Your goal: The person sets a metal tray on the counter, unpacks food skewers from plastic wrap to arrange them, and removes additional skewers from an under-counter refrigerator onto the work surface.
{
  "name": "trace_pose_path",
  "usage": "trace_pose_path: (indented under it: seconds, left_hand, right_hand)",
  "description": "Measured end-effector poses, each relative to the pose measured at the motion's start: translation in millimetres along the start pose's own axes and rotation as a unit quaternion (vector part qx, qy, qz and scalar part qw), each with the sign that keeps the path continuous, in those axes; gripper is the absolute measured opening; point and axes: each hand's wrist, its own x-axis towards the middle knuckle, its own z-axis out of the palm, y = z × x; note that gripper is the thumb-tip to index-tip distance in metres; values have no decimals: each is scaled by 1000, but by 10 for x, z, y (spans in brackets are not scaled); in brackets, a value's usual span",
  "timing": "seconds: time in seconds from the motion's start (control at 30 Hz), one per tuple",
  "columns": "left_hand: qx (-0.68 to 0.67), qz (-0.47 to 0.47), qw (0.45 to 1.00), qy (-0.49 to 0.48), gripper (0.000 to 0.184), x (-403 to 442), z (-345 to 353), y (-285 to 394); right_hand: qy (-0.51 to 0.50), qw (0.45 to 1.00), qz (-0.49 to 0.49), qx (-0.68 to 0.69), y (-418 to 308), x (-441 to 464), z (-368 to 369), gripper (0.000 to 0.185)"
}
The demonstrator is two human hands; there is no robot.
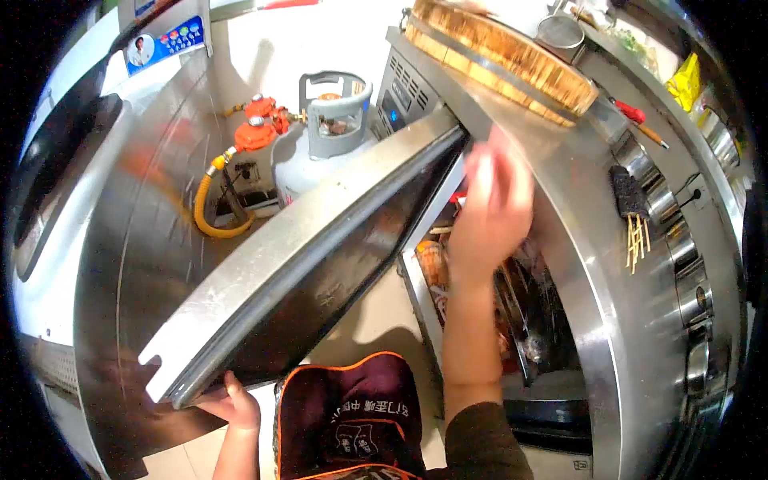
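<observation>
A stainless-steel fridge door (pixel 320 182) with a dark inner panel and black seal stands swung open from the counter. My left hand (pixel 234 404) grips its free edge, thumb on the inner side. My right hand (pixel 492 204) is raised in front of the open fridge compartment, close to the counter's edge. Motion smears its fingers, so I cannot make out whether anything is in them. Inside the compartment, partly behind my right arm, are an orange-printed package (pixel 433 264) and dark, shiny plastic-wrapped items (pixel 532 308).
A grey gas cylinder (pixel 298 164) with red regulators (pixel 254 136) and a yellow hose (pixel 202 204) stands beyond the door. On the steel counter (pixel 552 172) are a round wooden board (pixel 496 60), a bundle of dark skewers (pixel 630 200) and a row of metal containers (pixel 690 276).
</observation>
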Motion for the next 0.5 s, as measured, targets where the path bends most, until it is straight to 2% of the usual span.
trace_pose_path:
  seconds: [0.03,0.07,0.1,0.17,0.2,0.23,0.27,0.33,0.37,0.43,0.47,0.5]
  left_hand:
    - [14,-9,1000,-3,66,-4,1,18]
    - [-3,-13,1000,-4,66,-45,3,-16]
    - [45,13,999,-8,66,-15,9,41]
    - [-13,-14,1000,-10,67,-82,12,-2]
    - [-46,-19,999,-22,67,-92,4,12]
    - [-30,-31,998,-40,69,-141,-22,-10]
    - [-33,-25,998,-50,70,-159,-44,-15]
    - [-61,-63,995,-40,73,-207,-24,-17]
    - [-57,-93,993,-53,74,-198,-42,-18]
    - [-73,-43,995,-53,76,-200,-46,-33]
    - [-44,-41,997,-49,77,-180,-42,-1]
    - [-17,-38,998,-45,77,-150,-36,21]
  right_hand:
    - [23,991,-130,10,-15,401,195,23]
    - [22,982,-184,-37,81,755,402,24]
    - [23,968,-236,-83,170,1066,614,26]
    - [-120,989,-53,-62,423,1452,1044,31]
    - [-165,974,145,57,553,1629,1254,33]
    - [-203,903,338,170,659,1741,1427,36]
    - [-208,902,333,178,706,1786,1579,36]
    - [-100,774,518,351,771,1883,1845,35]
    - [-104,771,517,358,823,1938,1967,35]
    - [-174,713,432,525,981,2074,2102,32]
    - [-125,682,485,534,1017,2214,2172,29]
    - [-71,698,459,545,884,2274,2129,24]
